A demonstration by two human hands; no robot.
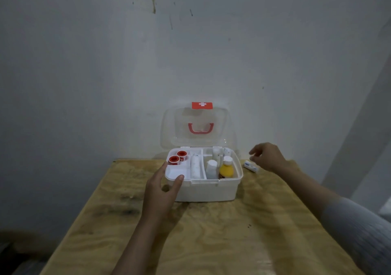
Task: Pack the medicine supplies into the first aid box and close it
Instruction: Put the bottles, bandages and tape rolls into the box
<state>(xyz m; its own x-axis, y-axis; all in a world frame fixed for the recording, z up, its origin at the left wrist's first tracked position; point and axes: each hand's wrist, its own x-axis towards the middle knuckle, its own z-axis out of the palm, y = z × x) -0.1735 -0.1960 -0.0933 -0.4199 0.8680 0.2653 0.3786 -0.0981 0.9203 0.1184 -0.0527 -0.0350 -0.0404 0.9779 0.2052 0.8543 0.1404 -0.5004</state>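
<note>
The white first aid box [208,191] stands on the wooden table with its clear lid [198,126] upright against the wall. Inside lie two red tape rolls [177,157], a white bandage roll [195,167], a white bottle [211,169] and a yellow bottle [226,169]. My left hand [161,192] grips the box's front left corner, thumb on the rim. A small white roll with blue print [250,166] lies on the table right of the box. My right hand [267,157] hovers just above it, fingers apart and holding nothing.
The wooden table [211,243] ends at a left edge beside a dark floor. A stained grey wall [190,52] rises directly behind the box. A pale vertical panel [359,137] stands at the right.
</note>
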